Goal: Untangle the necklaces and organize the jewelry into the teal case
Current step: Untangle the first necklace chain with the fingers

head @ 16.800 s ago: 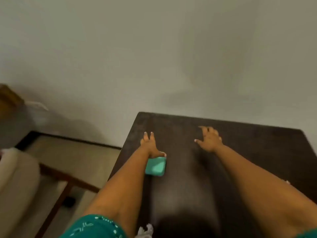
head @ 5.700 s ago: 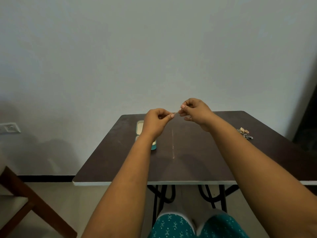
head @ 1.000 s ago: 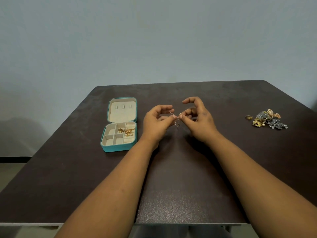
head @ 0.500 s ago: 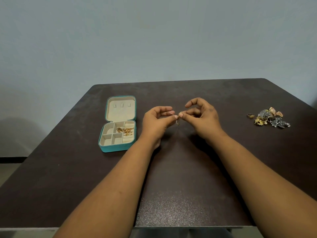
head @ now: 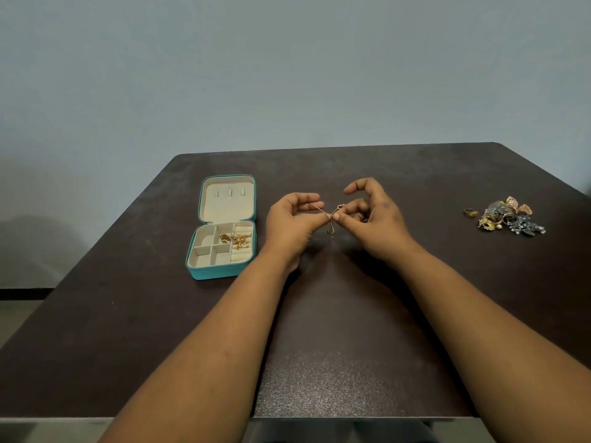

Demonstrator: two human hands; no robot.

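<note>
A thin gold necklace chain hangs between my two hands above the middle of the dark table. My left hand pinches one part of it and my right hand pinches the clasp end; a short loop dangles below. The teal case lies open to the left of my hands, its cream lid flat behind. A gold chain sits in one of its compartments.
A heap of mixed gold and silver jewelry lies at the right of the dark table, with a gold ring beside it. A pale wall stands behind the table's far edge.
Both hands stay close together on the chain, working it with small finger movements. The right index finger has lifted a little. The case and the heap have not moved.
</note>
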